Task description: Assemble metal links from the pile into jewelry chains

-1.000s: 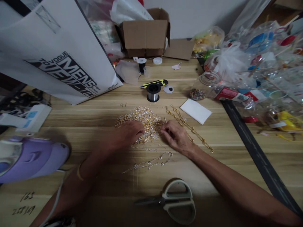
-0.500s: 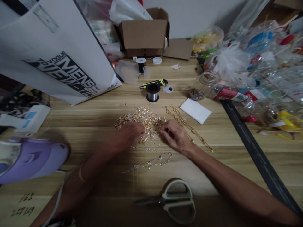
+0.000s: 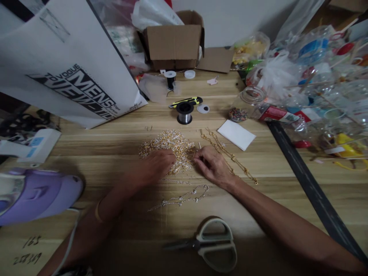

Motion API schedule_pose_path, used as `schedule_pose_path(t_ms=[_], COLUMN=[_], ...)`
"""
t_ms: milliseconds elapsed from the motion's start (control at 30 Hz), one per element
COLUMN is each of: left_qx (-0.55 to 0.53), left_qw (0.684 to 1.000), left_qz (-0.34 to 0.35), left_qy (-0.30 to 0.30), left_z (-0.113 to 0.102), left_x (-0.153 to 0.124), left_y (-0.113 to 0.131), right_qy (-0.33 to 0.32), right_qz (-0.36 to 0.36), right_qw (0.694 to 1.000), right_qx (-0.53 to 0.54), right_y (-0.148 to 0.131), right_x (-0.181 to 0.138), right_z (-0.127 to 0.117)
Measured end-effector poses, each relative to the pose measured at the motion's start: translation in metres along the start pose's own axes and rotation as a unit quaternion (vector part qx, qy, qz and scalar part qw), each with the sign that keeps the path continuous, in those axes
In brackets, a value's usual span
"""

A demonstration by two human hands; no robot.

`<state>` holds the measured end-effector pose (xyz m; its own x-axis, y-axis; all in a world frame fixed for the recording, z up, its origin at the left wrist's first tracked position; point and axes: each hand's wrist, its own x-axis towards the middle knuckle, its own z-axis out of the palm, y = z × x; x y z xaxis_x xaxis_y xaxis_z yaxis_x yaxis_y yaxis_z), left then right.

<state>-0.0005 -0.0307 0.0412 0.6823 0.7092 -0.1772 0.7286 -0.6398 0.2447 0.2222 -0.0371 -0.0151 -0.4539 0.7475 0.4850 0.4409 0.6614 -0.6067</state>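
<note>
A heap of tiny gold and silver beads [image 3: 172, 140] lies mid-table. At its near left edge is my left hand [image 3: 161, 163], fingers curled closed over the beads; whatever they pinch is hidden. My right hand [image 3: 214, 165] rests on its side at the heap's right edge, thumb and fingertips pressed together. Something thin seems to be at those fingertips, too small to name. Gold chains [image 3: 227, 153] run beside and partly behind the right hand. Nearer to me lie a silver chain [image 3: 184, 198] and a shorter silver chain strand [image 3: 178, 181].
Scissors [image 3: 214, 244] lie at the front. Behind the heap stand a wire spool [image 3: 184, 114] and a yellow-black cutter knife [image 3: 186, 102]. A white pad [image 3: 236, 134] and a bead jar [image 3: 244, 105] are at right. A purple appliance [image 3: 40, 195] and a large white bag [image 3: 66, 65] occupy the left.
Both hands stay nearly in place at the bead heap, fingers still closed. The whole view has shifted very slightly.
</note>
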Motion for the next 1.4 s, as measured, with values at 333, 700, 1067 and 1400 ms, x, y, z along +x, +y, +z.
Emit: schedule_pose_path(t_ms=[333, 700, 1067, 1400], left_qx=[-0.029, -0.092, -0.298, -0.496], left_qw=[1.000, 0.995, 0.944, 0.849], left_qz=[-0.005, -0.011, -0.078, -0.105], left_qy=[0.006, 0.048, 0.119, 0.152], left_z=[-0.006, -0.002, 0.001, 0.007], left_x=[0.005, 0.007, 0.014, 0.030], left_y=[-0.002, -0.013, -0.016, 0.006], right_qy=[0.011, 0.014, 0.036, 0.061], right_qz=[-0.006, -0.010, -0.019, -0.035], right_qw=[1.000, 1.000, 0.999, 0.997], right_qx=[0.008, 0.009, 0.013, 0.027], right_y=[-0.001, -0.001, 0.003, 0.001], right_x=[0.001, 0.002, 0.000, 0.000], right_z=[0.000, -0.001, 0.001, 0.001])
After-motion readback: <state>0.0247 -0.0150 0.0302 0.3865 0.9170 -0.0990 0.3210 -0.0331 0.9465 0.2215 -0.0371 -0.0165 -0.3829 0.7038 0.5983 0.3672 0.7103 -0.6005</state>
